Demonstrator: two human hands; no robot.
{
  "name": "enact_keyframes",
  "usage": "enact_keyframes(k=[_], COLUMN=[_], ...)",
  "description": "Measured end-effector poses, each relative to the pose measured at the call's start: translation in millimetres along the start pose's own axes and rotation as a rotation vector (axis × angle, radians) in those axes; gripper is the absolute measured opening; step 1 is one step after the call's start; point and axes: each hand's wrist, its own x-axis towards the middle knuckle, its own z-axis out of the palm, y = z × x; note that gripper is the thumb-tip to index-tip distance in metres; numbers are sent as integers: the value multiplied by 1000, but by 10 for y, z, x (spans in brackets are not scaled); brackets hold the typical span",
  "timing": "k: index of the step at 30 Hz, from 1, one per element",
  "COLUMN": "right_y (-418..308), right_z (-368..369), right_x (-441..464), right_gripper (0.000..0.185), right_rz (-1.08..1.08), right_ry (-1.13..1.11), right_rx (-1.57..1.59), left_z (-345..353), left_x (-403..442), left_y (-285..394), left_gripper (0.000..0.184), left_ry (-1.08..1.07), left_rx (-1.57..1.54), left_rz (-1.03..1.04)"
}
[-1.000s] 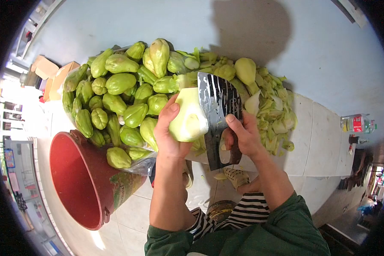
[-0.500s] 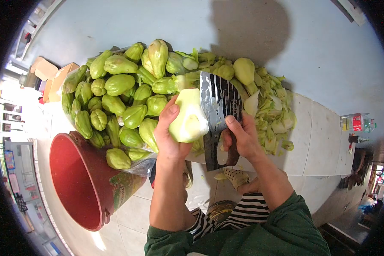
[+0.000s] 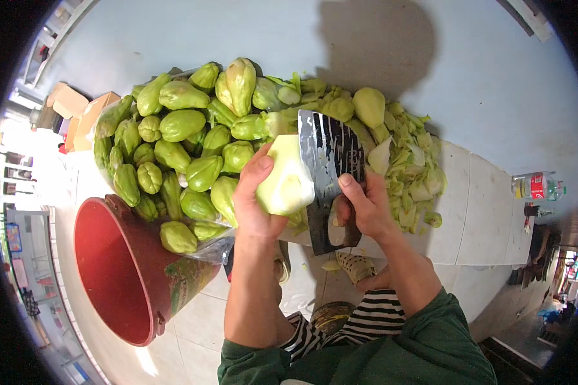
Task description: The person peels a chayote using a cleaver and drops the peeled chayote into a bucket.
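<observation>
Clamped in the left hand (image 3: 252,200) is a peeled chayote (image 3: 284,183), touching the broad dark knife (image 3: 327,157) whose handle the right hand (image 3: 371,208) grips. White tiles (image 3: 485,208) run along a pale blue wall (image 3: 257,29). From the left stand an open cardboard box (image 3: 93,122), contents hidden from me, and a red bucket (image 3: 149,263) showing its inner side; next, unpeeled chayotes (image 3: 182,125) heaped on clear plastic (image 3: 213,253), then loose peelings (image 3: 424,170), and far right a red-labelled bottle (image 3: 537,187).

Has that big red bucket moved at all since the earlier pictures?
No, not visibly: the red bucket stands in the same spot against the floor tiles beside it.
</observation>
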Motion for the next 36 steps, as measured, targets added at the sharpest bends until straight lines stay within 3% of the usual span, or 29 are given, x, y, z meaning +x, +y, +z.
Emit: enact_keyframes(k=[2,5,9,12,15,21,23,27,33,36], right_y=[-14,-24,-11,29,-30,20,31,54,1,16], right_z=[66,45,-1,54,33,103,60,147,122,143], right_x=[-3,-7,5,-9,-7,-11,2,-20,-20,-32], right_gripper=[35,35,37,39,39,38,39,40,42,44], right_rz=[15,23,72,32,74,46,60,58,60,29], right_ry=[77,52,-19,57,-4,46,-6,64,14,24], right_rx=[30,50,47,48,41,110,76,61,66,30], left_z=[-62,58,40,55,25,48,35,24,38,67], left_x=[12,-1,29,8,28,3,27,3,19,-8], left_y=[-93,-23,-12,-24,16,-40,-12,-59,-43,-68], left_gripper=[57,65,63,61,58,56,57,57,58,58], left_ry=[-44,-18,5,12,-3,32,58,32,72,26], left_rx=[-65,3,58,-3,48,-14,24,-8,53,-35], left_rz=[102,78,27,125,43,134,36,117,40,113])
